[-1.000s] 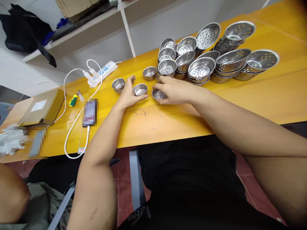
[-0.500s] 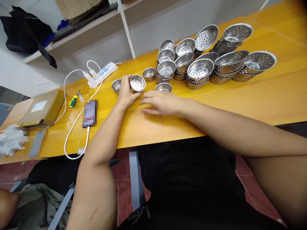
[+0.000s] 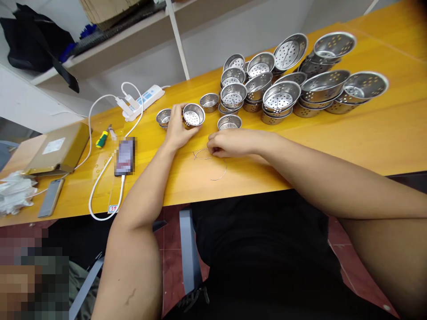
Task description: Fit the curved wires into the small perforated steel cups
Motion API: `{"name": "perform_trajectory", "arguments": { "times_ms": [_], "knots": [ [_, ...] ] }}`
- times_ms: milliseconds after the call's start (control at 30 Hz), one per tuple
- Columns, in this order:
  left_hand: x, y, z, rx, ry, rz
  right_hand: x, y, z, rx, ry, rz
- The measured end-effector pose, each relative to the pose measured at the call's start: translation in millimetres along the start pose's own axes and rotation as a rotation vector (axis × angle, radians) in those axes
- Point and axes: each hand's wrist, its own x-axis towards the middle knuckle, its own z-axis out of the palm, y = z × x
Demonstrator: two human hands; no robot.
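Observation:
My left hand (image 3: 178, 131) is closed around the side of a small perforated metal cup (image 3: 193, 115), its holed bottom visible inside. To the right, my right hand (image 3: 230, 143) pinches a thin wire ring (image 3: 202, 154) just above the table. A second curved wire (image 3: 223, 173) lies on the wood below that hand. Another metal cup (image 3: 229, 122) stands right behind my right fingers. Two more small cups flank the held one: one at the left (image 3: 163, 117), partly behind my left hand, and one at the back right (image 3: 209, 102).
Stacks of perforated metal cups (image 3: 282, 95) in several sizes fill the table's back right. At the left are a power strip (image 3: 147, 102) with white cables, a screwdriver (image 3: 102, 139), a charging phone (image 3: 124, 156), a cardboard box (image 3: 60, 149) and another phone (image 3: 51, 198). A person sits at lower left.
My right hand has gone from loosely spread over the wire to pinching the ring, which has shifted slightly right. My left hand keeps its hold on the cup.

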Motion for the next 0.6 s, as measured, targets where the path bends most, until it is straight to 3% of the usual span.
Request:
{"name": "perform_trajectory", "arguments": {
  "times_ms": [67,233,400,600],
  "knots": [
    [-1,1,0.7,0.006,0.006,0.007,-3,0,-2,0.002,-0.017,0.004],
    [-1,0,3.7,-0.010,0.011,0.030,1,-16,0,0.011,0.137,0.020],
    [0,1,5.9,-0.037,0.024,0.058,9,-35,-5,-0.067,-0.007,0.148],
    [1,9,4.6,-0.034,0.085,0.128,5,-36,-20,-0.157,-0.090,0.202]
  ]
}}
